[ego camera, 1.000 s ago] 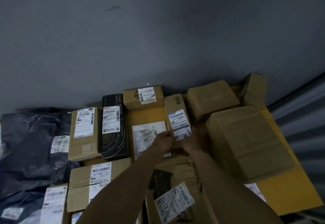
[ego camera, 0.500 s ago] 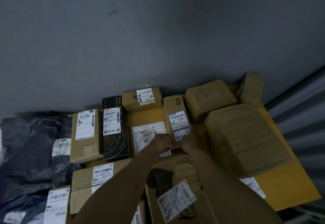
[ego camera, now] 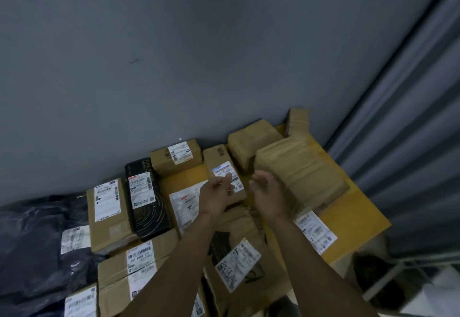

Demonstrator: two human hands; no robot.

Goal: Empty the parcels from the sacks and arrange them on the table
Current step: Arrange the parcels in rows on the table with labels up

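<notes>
The work looks well along, to judge by how the yellow bench [ego camera: 353, 219] is crowded edge to edge with parcels; no sack shows, so I cannot tell how many remain to be tipped out.

Both hands hang over the middle of the pile, holding nothing. The left hand [ego camera: 216, 198] has loose, half-straight fingers over the label of a narrow box [ego camera: 221, 157]; whether they touch it I cannot tell. The right hand [ego camera: 267, 199] is relaxed and spread just beside it at 3 o'clock; that narrow box seems placed and let go, lying flat among its neighbours.

Most parcels are plain brown cardboard with square corners and white printed labels:
- at 2 o'clock of the hands, a big taped carton [ego camera: 301, 177], its top banded with glossy tape;
- at 11 o'clock, a small box [ego camera: 175, 156] against the grey wall [ego camera: 174, 68];
- at 9 o'clock, a black box [ego camera: 145, 202] with a fine gold pattern, then a tall carton [ego camera: 107, 217];
- beneath the left wrist, a white mailer [ego camera: 185, 204], thin and soft;
- at far 8 o'clock, dark plastic bags [ego camera: 32, 242], crinkled and shiny, labelled;
- at 6 o'clock, a creased front carton [ego camera: 254, 232].

A ribbed shutter [ego camera: 410, 142] closes the 3 o'clock side.
</notes>
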